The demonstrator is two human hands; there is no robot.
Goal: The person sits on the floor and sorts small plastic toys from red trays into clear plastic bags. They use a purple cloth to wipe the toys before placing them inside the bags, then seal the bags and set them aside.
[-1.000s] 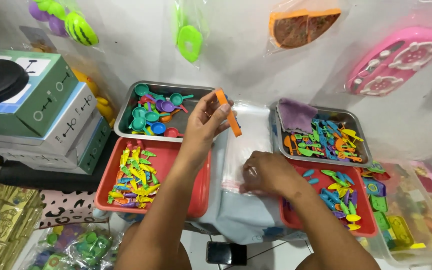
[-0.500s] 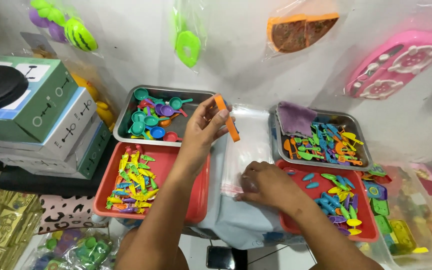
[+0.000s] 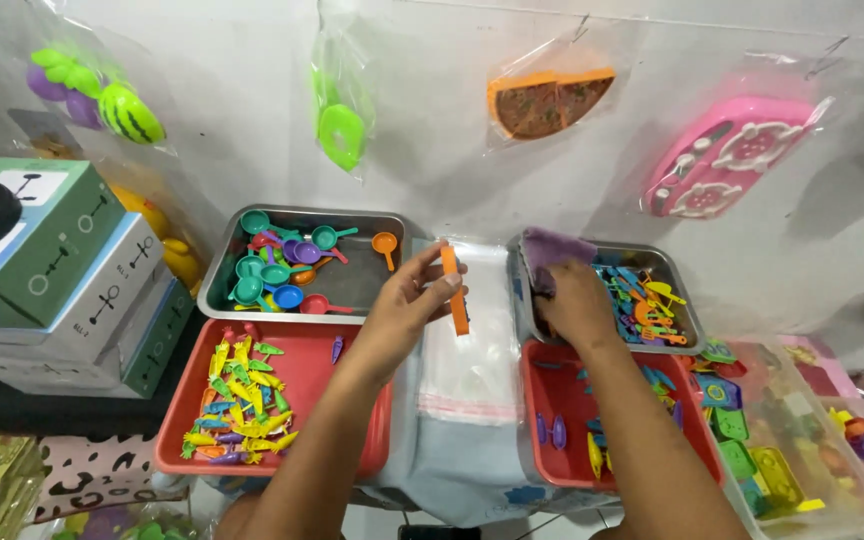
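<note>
Left hand pinches a small orange toy piece between thumb and fingertips, held over the stack of clear bags in the middle. Right hand is curled down into the far right metal tray – it's full of mixed colourful bits plus a purple cloth, can't tell if it's got hold of anything. Far left metal tray has little pans and ladles, near left red tray has small carrot-like pieces – the near right red tray holds a few scattered bits.
</note>
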